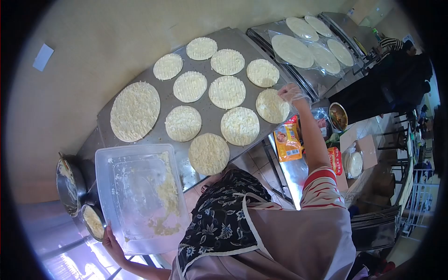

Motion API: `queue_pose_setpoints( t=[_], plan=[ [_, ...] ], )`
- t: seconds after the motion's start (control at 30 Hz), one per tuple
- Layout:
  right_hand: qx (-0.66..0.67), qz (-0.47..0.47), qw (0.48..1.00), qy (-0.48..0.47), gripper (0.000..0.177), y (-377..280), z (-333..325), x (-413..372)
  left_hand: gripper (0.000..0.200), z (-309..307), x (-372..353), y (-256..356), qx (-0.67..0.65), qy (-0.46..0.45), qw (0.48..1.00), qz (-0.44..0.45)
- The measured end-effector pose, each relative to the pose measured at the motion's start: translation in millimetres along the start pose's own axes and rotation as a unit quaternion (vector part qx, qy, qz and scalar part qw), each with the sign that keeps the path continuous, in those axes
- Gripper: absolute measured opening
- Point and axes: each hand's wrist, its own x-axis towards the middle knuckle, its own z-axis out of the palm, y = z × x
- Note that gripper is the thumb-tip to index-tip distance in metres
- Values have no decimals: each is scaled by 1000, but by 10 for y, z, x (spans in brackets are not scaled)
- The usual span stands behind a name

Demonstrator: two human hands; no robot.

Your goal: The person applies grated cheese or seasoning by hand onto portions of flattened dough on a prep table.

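My right hand (293, 94), in a clear plastic glove, is over the edge of a round topped pizza base (272, 107), its fingers drawn together. Whatever they hold is hidden. My left hand (112, 243) grips the rim of a small metal bowl (94, 223) with pale shredded cheese in it. Beside that bowl is a clear plastic tub (135, 186) with cheese scraps along one side. Several more pizza bases, such as a large one (135, 112) and one at the front edge (209, 154), lie on the metal table (154, 100), covered in white topping.
A big metal pot (70, 186) stands left of the tub. Yellow packets (288, 140) lie to the right, near an open cardboard box (366, 151) and a bowl of food (338, 116). Plain bases (292, 50) rest on plastic on a further table. A person in black (382, 84) is beyond.
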Motion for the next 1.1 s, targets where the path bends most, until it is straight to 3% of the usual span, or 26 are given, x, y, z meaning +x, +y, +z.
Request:
queue_pose_setpoints(
  t=[0.17,0.23,0.33,0.43,0.53,0.67,0.73,0.87,0.93,1.03,1.1],
  plan=[
    [-68,26,997,16,14,-64,-13,-80,35,14,20,-81,-6,8,1000,7],
    [-57,-98,992,46,18,92,97,-123,34,23,28,-115,-7,10,1000,15],
    [-4,-70,997,-22,17,54,31,-277,34,17,39,-135,-7,11,1000,22],
    [-58,-25,998,-29,12,-170,-46,-447,33,10,58,-151,-4,8,1000,17],
    [-95,-88,991,24,10,-125,24,-485,33,5,62,-146,-3,7,1000,12],
    [-12,-57,998,37,10,-139,44,-499,34,8,74,-156,-11,5,1000,27],
    [6,-10,1000,-20,11,-181,39,-480,35,-3,61,-115,-9,3,1000,18],
    [-62,-28,997,32,12,-272,129,-424,32,3,28,-5,-29,3,1000,-1],
    [44,-59,997,24,13,-327,240,-395,32,0,29,-11,-27,2,1000,-2],
    [-58,-53,997,19,14,-454,405,-393,31,-2,47,-40,-22,2,1000,0],
    [-42,-56,997,-20,14,-530,396,-414,31,-10,43,-60,-17,6,1000,-1]
  ],
)
